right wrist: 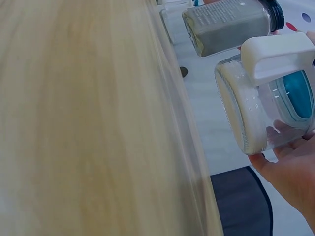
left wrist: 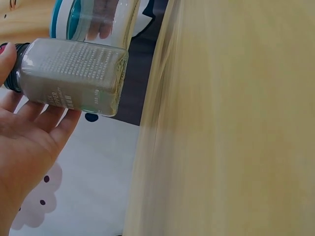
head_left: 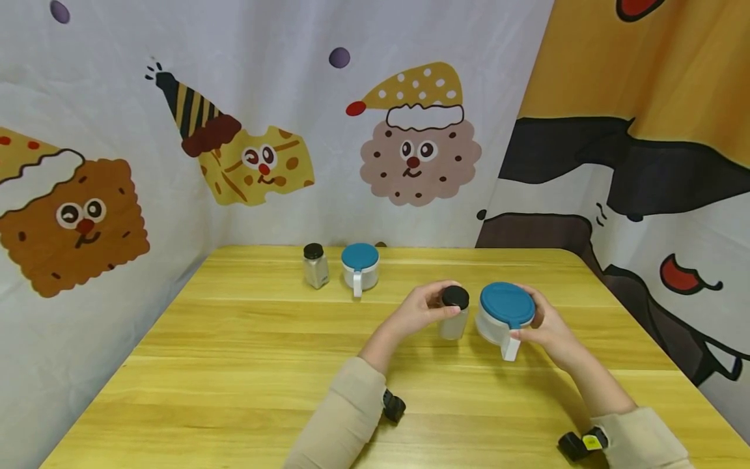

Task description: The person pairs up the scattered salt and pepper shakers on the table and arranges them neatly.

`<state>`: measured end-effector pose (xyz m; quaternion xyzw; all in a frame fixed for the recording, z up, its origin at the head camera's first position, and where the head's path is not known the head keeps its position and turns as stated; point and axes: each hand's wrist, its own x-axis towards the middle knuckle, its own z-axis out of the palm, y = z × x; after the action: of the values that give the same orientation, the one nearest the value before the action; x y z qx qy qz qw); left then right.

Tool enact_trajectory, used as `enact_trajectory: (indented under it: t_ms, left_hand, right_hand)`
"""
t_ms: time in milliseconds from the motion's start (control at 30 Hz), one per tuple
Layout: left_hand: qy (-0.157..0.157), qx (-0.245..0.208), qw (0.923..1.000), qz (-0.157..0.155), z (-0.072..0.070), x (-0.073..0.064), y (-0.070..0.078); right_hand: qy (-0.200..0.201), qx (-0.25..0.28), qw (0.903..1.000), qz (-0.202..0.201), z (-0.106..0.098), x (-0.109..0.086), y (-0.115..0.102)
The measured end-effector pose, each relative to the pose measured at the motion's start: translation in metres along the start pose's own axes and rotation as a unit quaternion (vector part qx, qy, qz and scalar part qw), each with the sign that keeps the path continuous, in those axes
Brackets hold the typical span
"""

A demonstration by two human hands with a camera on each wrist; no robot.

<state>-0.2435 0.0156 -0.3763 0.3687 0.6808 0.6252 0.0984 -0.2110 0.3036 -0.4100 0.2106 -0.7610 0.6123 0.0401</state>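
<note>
My left hand (head_left: 417, 309) grips a square clear spice jar (head_left: 454, 322) near its black lid, thumb on one side and fingers behind. Greyish powder fills much of that jar (left wrist: 74, 76), and small print runs along its side. In my right hand (head_left: 551, 329) is a round clear seasoning pot (head_left: 491, 324) with a blue lid and a white handle (right wrist: 278, 56) pointing toward me. Pale contents lie at the pot's bottom. Both vessels are held above the table, side by side with a small gap, the spice jar on the left.
Toward the back of the wooden table (head_left: 234, 365) stand another black-lidded spice jar (head_left: 317, 270) and a smaller blue-lidded pot (head_left: 368, 279) with a white handle. A cartoon-print curtain (head_left: 328, 221) hangs behind the table and along its sides.
</note>
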Motion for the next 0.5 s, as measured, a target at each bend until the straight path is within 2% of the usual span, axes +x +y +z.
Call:
enact_trajectory:
  t_ms: [333,500]
  left_hand:
    - [0.006,-0.001,1.0000,-0.004,0.008,0.007,-0.004]
    - [0.016,-0.009,0.9997,-0.013,0.012,0.015,-0.026]
  right_hand:
    - [-0.011,0.006,0.9999,0.010,-0.009,-0.002,0.007]
    - [-0.017,0.013,0.9997,0.012,-0.013,-0.002,0.010]
